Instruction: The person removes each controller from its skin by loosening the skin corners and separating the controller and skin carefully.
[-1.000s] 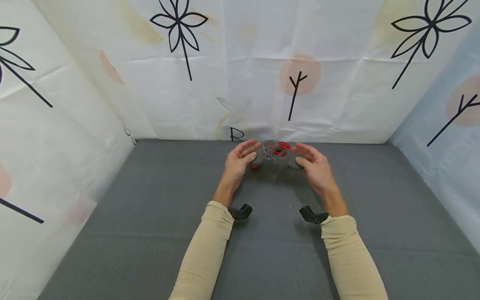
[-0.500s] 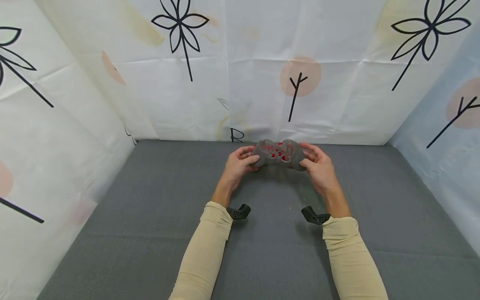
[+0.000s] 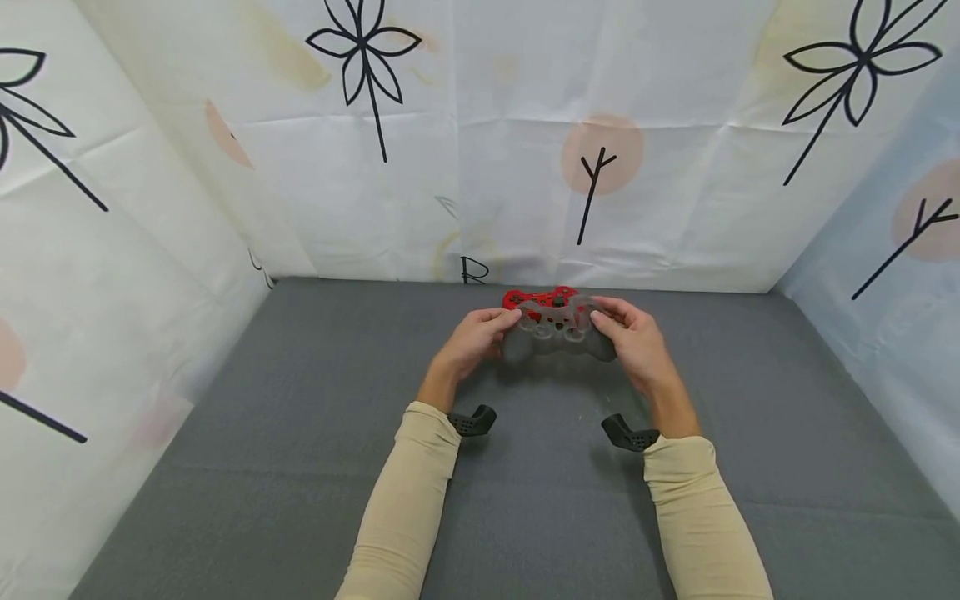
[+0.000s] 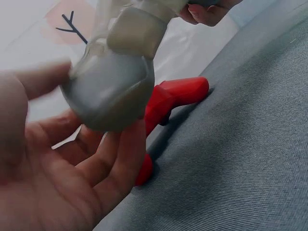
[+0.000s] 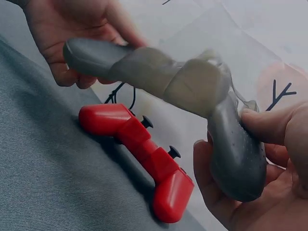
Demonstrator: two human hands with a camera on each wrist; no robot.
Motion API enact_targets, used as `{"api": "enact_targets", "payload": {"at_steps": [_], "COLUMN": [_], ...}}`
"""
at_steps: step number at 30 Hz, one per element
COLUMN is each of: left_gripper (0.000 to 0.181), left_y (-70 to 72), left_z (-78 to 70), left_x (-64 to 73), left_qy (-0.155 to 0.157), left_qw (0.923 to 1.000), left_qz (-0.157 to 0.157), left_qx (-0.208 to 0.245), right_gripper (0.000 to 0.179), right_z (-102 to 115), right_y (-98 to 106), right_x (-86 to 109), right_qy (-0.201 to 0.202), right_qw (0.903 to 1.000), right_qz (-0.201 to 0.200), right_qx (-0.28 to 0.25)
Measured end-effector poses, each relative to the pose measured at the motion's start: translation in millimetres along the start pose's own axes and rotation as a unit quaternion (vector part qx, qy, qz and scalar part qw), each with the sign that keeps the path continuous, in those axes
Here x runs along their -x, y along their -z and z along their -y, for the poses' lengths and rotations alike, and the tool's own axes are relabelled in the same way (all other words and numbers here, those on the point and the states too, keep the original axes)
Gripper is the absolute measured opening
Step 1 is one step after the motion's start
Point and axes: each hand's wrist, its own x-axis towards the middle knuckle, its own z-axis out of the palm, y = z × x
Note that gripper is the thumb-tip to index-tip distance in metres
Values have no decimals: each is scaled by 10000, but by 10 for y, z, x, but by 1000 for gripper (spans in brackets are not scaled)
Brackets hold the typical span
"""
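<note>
A translucent grey game controller cover (image 3: pixel 519 343) is held up above the tabletop between both hands. My left hand (image 3: pixel 471 338) pinches its left grip, thumb on top and fingers beneath, as the left wrist view also shows. At the other end, my right hand (image 3: pixel 636 340) holds the right grip between thumb and fingers. Just beyond and below the cover, a red game controller (image 5: pixel 168 198) with black thumbsticks rests on the cloth, apart from both hands. In the head view the cover partly hides the controller.
Grey cloth (image 3: pixel 315 417) covers the table. A white printed curtain (image 3: pixel 510 192) stands along the back edge, with further curtain panels at the left and right. A black wrist camera (image 3: pixel 474 421) is strapped to each forearm.
The cover has come down and toward me from in front of the red controller, exposing the controller's far side. Both hands keep hold of the cover, and the left hand has shifted slightly nearer.
</note>
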Motion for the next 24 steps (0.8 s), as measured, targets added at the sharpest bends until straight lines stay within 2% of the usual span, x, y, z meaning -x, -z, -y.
{"api": "enact_targets", "payload": {"at_steps": [4, 9, 11, 14, 18, 24], "left_gripper": [27, 25, 25, 23, 25, 30], "left_y": [13, 32, 31, 18, 11, 66], "left_z": [10, 4, -7, -13, -14, -20], "left_x": [2, -7, -14, -25, -23, 6], "left_qy": [-275, -667, -724, -688, -461, 89], "left_qw": [9988, 9924, 9894, 9876, 9895, 9952], "left_qz": [-349, -1003, -1224, -1358, -1222, -633], "left_qx": [-207, -267, -293, -385, -616, -744], "right_gripper": [50, 50, 50, 50, 50, 48], "right_z": [18, 23, 8, -29, -54, -43], "right_y": [19, 20, 8, 5, 33, 78], "right_x": [12, 13, 3, -9, -6, -4], "right_qy": [-36, -252, -360, -499, -605, -711], "right_qw": [9999, 9992, 9986, 9976, 9956, 9925], "right_qz": [-114, -308, -329, -315, -275, 29], "right_qx": [20, 86, 190, 372, 662, 993]}}
